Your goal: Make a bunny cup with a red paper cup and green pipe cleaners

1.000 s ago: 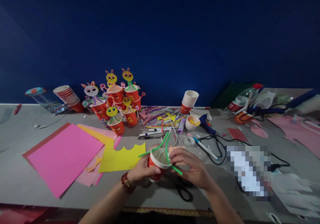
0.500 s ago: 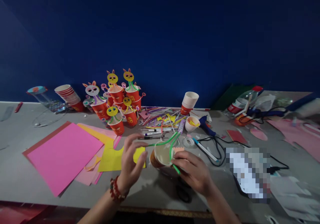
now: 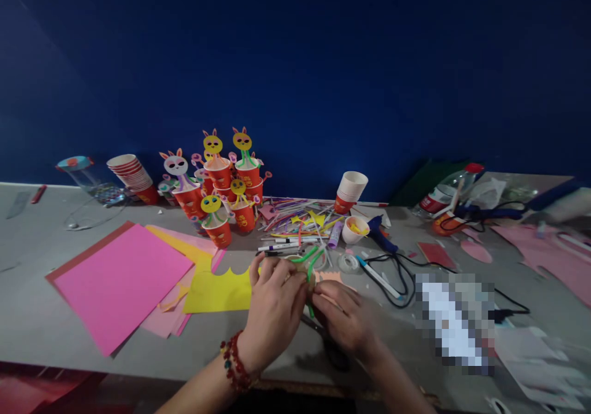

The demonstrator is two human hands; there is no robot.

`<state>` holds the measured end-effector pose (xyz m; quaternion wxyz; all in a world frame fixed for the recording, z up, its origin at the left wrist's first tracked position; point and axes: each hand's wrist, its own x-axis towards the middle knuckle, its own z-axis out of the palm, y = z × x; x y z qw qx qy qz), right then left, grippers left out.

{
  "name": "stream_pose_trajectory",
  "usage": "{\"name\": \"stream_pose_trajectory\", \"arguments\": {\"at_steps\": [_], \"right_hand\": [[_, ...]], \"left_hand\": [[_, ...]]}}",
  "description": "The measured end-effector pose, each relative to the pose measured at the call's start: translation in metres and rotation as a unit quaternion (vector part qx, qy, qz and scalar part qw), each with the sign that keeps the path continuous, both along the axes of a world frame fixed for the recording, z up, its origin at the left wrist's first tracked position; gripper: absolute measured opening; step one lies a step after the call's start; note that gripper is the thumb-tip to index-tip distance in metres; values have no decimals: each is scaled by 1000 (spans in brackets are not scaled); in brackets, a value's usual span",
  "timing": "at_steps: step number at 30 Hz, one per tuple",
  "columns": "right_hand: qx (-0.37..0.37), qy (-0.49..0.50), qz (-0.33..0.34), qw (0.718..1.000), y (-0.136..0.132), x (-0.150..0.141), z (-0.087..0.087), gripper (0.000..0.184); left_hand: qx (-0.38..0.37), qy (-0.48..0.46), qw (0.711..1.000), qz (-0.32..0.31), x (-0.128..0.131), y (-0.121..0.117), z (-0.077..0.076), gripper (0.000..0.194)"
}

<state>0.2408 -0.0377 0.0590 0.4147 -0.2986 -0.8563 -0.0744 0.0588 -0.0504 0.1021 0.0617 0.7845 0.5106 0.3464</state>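
In front of me my left hand has its fingers curled over a paper cup, covering most of it. Green pipe cleaners stick up from the cup, bent toward the upper right. Thumb and fingers of my right hand pinch a green pipe cleaner at the cup's right side, close to the left fingertips. Partly under the right hand lie dark-handled scissors. A scalloped peach paper piece lies just beyond the right fingers.
Red cups with paper animal heads stand at the back left, near a cup stack. Pink paper and yellow paper lie left. Loose pipe cleaners, a tape roll, a blue glue gun and its cord sit beyond.
My left hand has moved right, from open beside the cup to closed over it. My right hand stays on the green pipe cleaner, slightly lower and further left.
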Motion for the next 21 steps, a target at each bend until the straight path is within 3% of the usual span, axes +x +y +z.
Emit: {"name": "stream_pose_trajectory", "arguments": {"at_steps": [10,21], "right_hand": [[-36,68,13,997,1,-3,8,16],[-119,62,39,990,3,0,17,18]], "left_hand": [[43,-72,996,11,0,-1,-7,14],[71,-104,992,-24,-4,-3,-8,13]]}}
